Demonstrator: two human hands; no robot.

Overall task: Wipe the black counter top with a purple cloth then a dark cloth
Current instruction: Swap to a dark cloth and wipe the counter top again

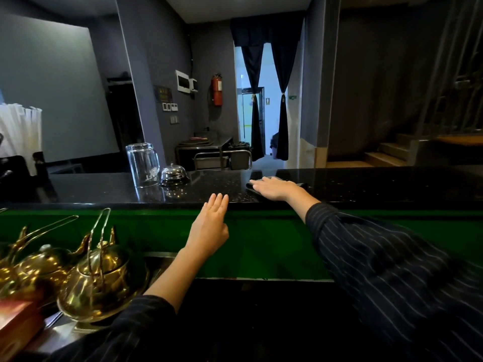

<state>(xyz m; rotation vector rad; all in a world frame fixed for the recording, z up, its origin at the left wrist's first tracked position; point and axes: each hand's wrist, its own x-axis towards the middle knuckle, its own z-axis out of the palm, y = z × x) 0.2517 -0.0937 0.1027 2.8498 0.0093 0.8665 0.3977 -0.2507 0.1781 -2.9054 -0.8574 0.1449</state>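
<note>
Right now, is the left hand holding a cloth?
No: the left hand is open and holds nothing, its straight fingers at the counter edge, while the cloth lies under the right hand.

A glossy, speckled black counter top [366, 184] spans the view. A dark cloth [250, 187] lies flat near its front edge, under the right hand [271, 189].

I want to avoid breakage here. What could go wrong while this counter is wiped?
1. If the cloth under the right hand sweeps left, it could knock over the upturned glass jug or push the bell.
2. The left sleeve is near the brass teapots and might catch a handle.
</note>
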